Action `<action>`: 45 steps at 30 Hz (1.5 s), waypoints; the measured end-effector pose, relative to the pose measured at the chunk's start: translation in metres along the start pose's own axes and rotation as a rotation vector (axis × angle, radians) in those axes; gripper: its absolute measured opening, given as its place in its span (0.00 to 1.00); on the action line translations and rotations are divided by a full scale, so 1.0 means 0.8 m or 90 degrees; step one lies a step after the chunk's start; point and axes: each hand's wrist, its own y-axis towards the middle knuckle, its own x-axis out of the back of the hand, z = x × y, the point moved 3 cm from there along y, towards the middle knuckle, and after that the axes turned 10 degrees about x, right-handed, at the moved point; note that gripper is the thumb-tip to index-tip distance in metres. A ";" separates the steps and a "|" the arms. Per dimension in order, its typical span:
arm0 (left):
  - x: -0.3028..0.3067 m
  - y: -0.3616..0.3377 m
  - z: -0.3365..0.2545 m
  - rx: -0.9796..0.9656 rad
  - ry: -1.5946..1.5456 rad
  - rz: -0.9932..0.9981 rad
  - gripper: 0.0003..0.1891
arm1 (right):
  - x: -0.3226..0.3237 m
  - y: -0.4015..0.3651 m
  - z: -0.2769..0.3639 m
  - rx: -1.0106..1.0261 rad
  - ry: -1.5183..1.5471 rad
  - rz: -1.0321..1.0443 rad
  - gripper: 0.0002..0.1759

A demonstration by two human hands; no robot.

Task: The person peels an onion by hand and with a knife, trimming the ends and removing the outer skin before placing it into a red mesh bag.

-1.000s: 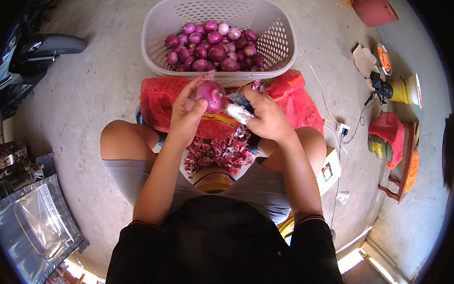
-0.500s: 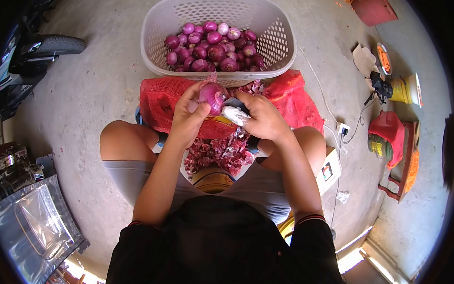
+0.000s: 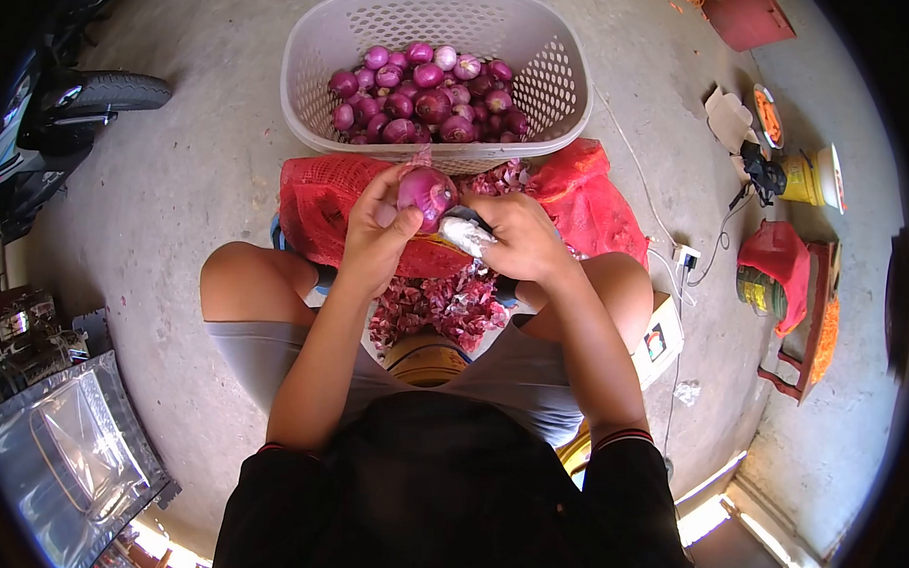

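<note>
My left hand is closed around a red onion, with a loose strip of skin sticking up from its top. Close to the onion's right side, my right hand grips a small knife whose handle looks wrapped in white; most of its dark blade is hidden by my fingers. Below both hands lies a heap of onion skins between my legs. A red mesh sack spreads out under my hands, and more peelings rest near its middle.
Just ahead stands a grey plastic basket with many red onions inside. A motorcycle wheel is at the left. To the right are a cable with a power socket, a yellow bucket and a small red stool.
My right hand and the knife have shifted slightly, and the knife's white part now tilts more steeply. My left hand keeps the onion in nearly the same place.
</note>
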 end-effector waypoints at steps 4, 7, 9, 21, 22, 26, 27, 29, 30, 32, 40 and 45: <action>0.001 0.001 0.001 0.007 -0.022 0.004 0.29 | 0.008 -0.001 -0.001 0.050 0.008 -0.033 0.13; 0.001 0.000 -0.001 0.011 -0.027 0.013 0.29 | 0.013 0.000 -0.001 0.003 0.001 -0.036 0.12; -0.001 0.000 -0.002 0.013 -0.021 0.014 0.29 | 0.014 0.000 -0.003 -0.021 -0.016 -0.020 0.11; 0.004 0.000 0.004 0.020 -0.005 0.020 0.30 | 0.007 0.000 -0.001 -0.011 -0.015 -0.006 0.12; 0.003 0.000 0.004 0.020 -0.015 0.025 0.30 | 0.006 -0.001 -0.002 0.001 -0.003 -0.008 0.11; -0.002 -0.001 0.003 0.012 -0.039 0.034 0.29 | -0.003 -0.003 -0.012 0.022 0.051 -0.007 0.09; -0.003 -0.002 0.003 0.008 -0.041 0.033 0.29 | -0.003 -0.003 -0.012 0.032 0.044 -0.013 0.10; 0.001 -0.001 0.003 -0.007 -0.024 0.024 0.29 | -0.003 -0.001 -0.011 0.052 0.029 -0.025 0.13; 0.001 -0.001 0.002 -0.015 -0.016 0.019 0.29 | -0.003 0.000 -0.008 0.070 0.020 -0.028 0.12; 0.001 0.002 0.000 -0.026 -0.012 0.003 0.28 | -0.003 0.002 0.000 0.105 0.004 -0.034 0.12; 0.000 0.001 -0.007 -0.039 -0.037 -0.008 0.26 | 0.005 0.004 -0.001 0.038 -0.036 -0.067 0.16; -0.004 0.001 -0.008 -0.051 -0.004 -0.010 0.26 | 0.005 0.005 -0.003 -0.003 -0.057 -0.073 0.17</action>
